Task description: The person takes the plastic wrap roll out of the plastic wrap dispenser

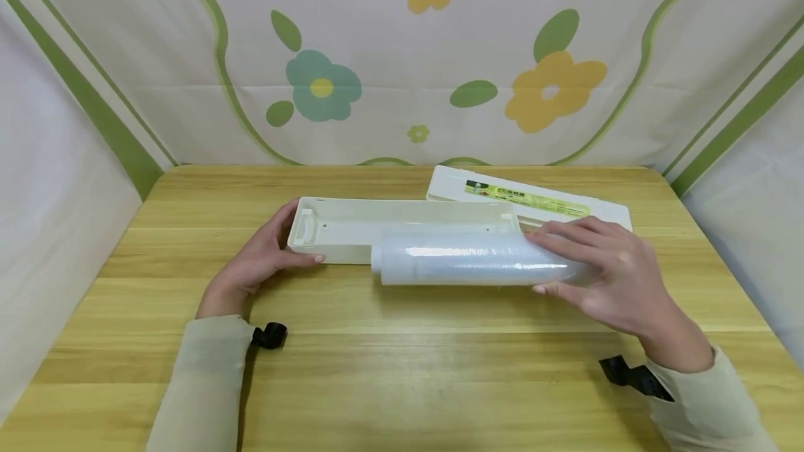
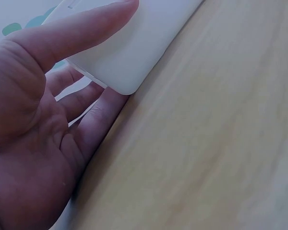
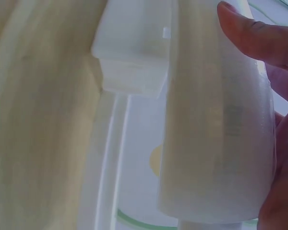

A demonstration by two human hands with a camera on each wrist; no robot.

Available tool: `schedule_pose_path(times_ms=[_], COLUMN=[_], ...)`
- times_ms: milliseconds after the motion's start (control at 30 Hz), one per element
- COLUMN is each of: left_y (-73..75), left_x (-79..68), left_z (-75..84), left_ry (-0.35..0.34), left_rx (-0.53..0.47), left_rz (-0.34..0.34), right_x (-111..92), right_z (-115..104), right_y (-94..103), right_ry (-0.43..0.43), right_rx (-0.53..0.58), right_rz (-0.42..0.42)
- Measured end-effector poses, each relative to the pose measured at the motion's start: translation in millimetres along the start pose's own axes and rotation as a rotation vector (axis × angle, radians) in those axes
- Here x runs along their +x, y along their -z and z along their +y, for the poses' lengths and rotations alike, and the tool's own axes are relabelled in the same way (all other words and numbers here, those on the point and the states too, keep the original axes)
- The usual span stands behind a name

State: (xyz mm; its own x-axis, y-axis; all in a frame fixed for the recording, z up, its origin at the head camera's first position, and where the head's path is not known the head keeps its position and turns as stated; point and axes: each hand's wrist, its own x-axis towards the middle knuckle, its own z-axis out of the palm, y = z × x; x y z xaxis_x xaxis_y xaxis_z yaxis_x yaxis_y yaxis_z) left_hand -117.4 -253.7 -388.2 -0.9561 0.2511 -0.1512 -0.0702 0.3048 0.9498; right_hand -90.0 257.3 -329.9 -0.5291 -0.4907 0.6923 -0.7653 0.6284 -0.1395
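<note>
A long white open box (image 1: 352, 253) lies on the table, its hollow facing up. My left hand (image 1: 266, 250) grips its left end, thumb along the front wall and fingers behind; the left wrist view shows the thumb over the box's white side (image 2: 120, 62). A roll of clear plastic wrap (image 1: 465, 260) is in my right hand (image 1: 606, 270), which holds it near its right end, thumb below and fingers over the top. The roll hangs just in front of the box, overlapping its right part in the head view. In the right wrist view, the roll (image 3: 211, 134) stands beside the box's end (image 3: 132, 72).
Behind the box, toward the right, a white lid (image 1: 603, 209) with a green and yellow label lies slanted on the wooden table (image 1: 402, 382). A white cloth (image 1: 402, 89) printed with flowers hangs at the table's back edge, with white cloth at both sides.
</note>
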Motion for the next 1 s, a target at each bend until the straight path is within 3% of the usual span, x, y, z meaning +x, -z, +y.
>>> schedule_pose_path(times_ms=[300, 600, 833, 1000], left_y=[1.3, 0.9, 1.4, 1.3], left_x=[1.8, -0.3, -0.6, -0.9], left_z=[0.8, 0.2, 0.2, 0.2], left_ry=[-0.006, 0.002, -0.013, -0.02], left_rx=[-0.005, -0.011, -0.021, -0.022], left_rz=[-0.005, -0.012, -0.019, -0.023], right_x=[-21.4, -26.8, -29.2, -32.1], right_z=[5.7, 9.6, 13.3, 14.9], right_y=[-1.9, -2.1, -9.7, -11.2], right_ry=[-0.021, -0.09, -0.066, -0.109], right_rx=[0.035, 0.063, 0.11, 0.14], right_rz=[-0.039, -0.177, -0.138, -0.169])
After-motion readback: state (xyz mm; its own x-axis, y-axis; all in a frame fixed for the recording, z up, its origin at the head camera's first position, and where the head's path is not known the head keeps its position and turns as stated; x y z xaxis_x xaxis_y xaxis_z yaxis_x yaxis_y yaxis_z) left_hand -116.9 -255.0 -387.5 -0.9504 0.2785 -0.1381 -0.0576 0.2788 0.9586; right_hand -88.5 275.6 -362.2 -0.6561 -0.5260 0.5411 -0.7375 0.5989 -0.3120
